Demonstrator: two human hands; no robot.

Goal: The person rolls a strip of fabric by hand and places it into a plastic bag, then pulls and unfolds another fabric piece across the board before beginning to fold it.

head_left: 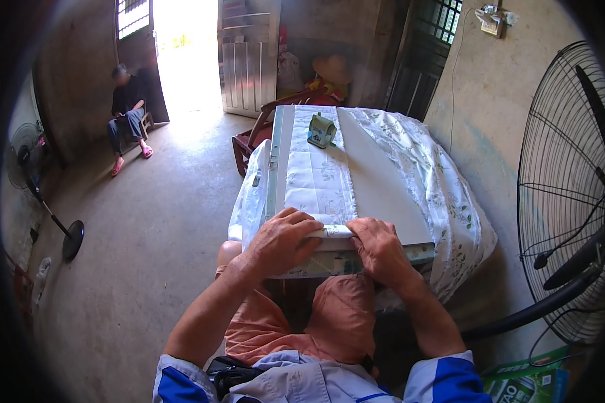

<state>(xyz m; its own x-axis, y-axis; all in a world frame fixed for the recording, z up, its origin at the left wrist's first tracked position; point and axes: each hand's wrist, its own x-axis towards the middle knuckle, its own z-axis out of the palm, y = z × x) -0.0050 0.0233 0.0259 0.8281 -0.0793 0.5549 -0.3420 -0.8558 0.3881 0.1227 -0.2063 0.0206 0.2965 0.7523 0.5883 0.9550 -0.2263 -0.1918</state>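
A long strip of white floral cloth (319,171) lies lengthwise on the white table board (383,185). Its near end is rolled into a narrow roll (335,232) at the board's front edge. My left hand (286,236) grips the roll's left end with bent fingers, and my right hand (381,247) pinches its right end. Farther up the strip stands a small green box or pouch (321,131). More floral cloth (450,215) is bunched along the table's right side and hangs down.
A large black fan (571,174) stands close on the right, a smaller one (28,158) at the left. A person (128,107) sits by the open doorway. Dark red wooden chairs (245,149) are behind the table. A green package (528,381) lies at the lower right.
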